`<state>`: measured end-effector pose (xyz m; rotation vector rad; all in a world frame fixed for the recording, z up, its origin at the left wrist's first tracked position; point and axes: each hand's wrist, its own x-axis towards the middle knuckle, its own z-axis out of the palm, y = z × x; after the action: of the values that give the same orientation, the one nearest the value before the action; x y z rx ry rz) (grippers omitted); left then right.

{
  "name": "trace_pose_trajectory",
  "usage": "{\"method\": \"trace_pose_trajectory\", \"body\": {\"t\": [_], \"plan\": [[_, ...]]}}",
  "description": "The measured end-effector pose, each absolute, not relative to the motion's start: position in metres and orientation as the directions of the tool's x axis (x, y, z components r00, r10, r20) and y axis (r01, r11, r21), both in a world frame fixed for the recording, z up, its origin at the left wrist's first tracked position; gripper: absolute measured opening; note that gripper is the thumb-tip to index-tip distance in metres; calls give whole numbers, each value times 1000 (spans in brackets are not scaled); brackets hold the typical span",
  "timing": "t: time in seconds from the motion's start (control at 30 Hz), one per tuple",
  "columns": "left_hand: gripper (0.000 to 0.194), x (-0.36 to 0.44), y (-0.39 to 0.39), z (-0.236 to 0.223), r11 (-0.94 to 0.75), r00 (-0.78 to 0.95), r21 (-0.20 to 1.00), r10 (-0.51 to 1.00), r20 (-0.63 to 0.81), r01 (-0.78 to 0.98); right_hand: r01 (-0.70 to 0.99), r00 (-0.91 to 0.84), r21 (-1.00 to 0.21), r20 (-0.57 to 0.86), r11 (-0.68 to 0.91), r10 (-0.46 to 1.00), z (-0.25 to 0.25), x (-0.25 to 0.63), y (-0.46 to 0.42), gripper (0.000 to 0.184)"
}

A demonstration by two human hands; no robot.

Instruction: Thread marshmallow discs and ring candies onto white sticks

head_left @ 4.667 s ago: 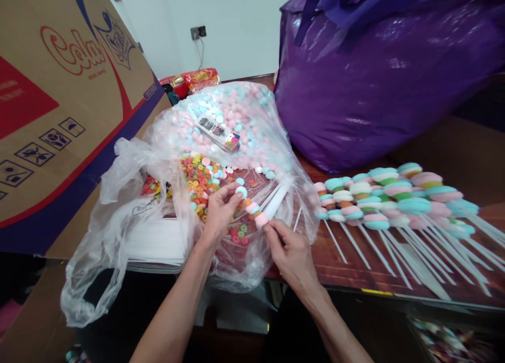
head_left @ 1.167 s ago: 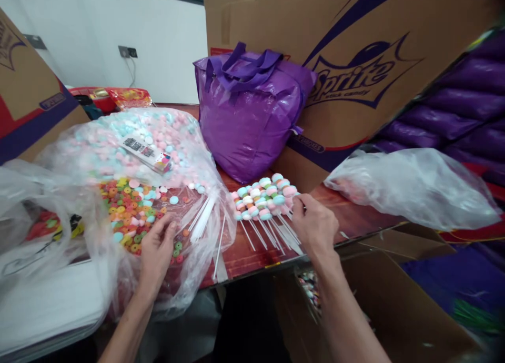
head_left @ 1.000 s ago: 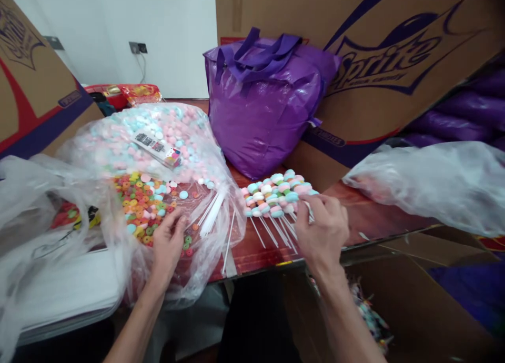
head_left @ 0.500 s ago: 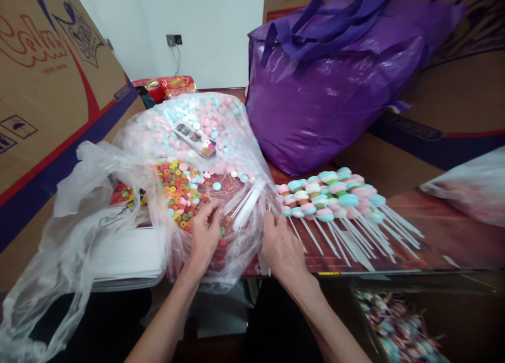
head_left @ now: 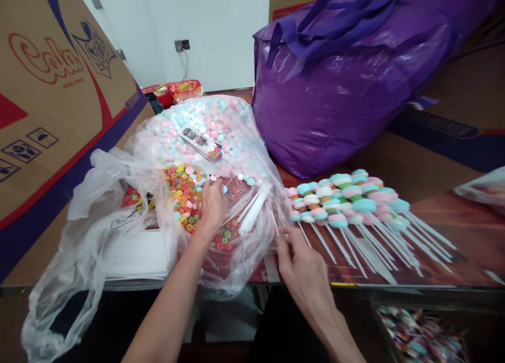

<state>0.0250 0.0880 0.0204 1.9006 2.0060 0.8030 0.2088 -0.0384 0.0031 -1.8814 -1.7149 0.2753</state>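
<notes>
The left hand (head_left: 213, 205) lies at centre frame inside the open clear plastic bag (head_left: 236, 142), fingers curled down among the loose coloured ring candies (head_left: 185, 192); whether it has one pinched cannot be told, as the fingertips are hidden; the right hand (head_left: 303, 263), lower centre, pinches a thin white stick (head_left: 276, 227) at the bag's right edge, thumb and forefinger narrow upon it; that stick appears bare, though its far end is lost in the plastic.

Within the bag, a bundle of unused white sticks (head_left: 254, 210) lies just right of the left hand; pink and blue round candies (head_left: 197, 121) fill the bag's upper part in quantity, with a small printed packet (head_left: 201, 142) resting on top.

To the right of centre, a row of finished candy skewers (head_left: 343, 200) lies on the wooden table (head_left: 453, 231), candy ends toward the bag, sticks fanned toward the lower right; judged on stock, a fair batch is complete, yet much loose candy and many sticks remain, so the work is judged well short of finished.

Surroundings: a purple bag (head_left: 347, 84) at upper right; a printed cardboard box (head_left: 51, 89) at upper left; a bin of mixed sweets (head_left: 418, 336) at lower right, too blurred to detail.
</notes>
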Motion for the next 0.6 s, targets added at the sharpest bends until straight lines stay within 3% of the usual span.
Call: {"method": "trace_pose_trajectory", "body": {"t": [0.07,0.17,0.4,0.6], "plan": [[37,28,97,20,29,-93,474,989,112,880,797,72,-583,350,157,934,0,205,-41,26],[33,27,101,14,27,-57,409,996,63,912,759,-31,-577,432,303,901,-4,198,-30,27],[37,31,126,17,-186,130,427,979,156,885,765,-75,-499,558,407,826,-28,187,-3,28],[33,61,161,20,-226,233,364,972,26,903,799,-93,-438,586,411,805,-37,182,-5,28]]}}
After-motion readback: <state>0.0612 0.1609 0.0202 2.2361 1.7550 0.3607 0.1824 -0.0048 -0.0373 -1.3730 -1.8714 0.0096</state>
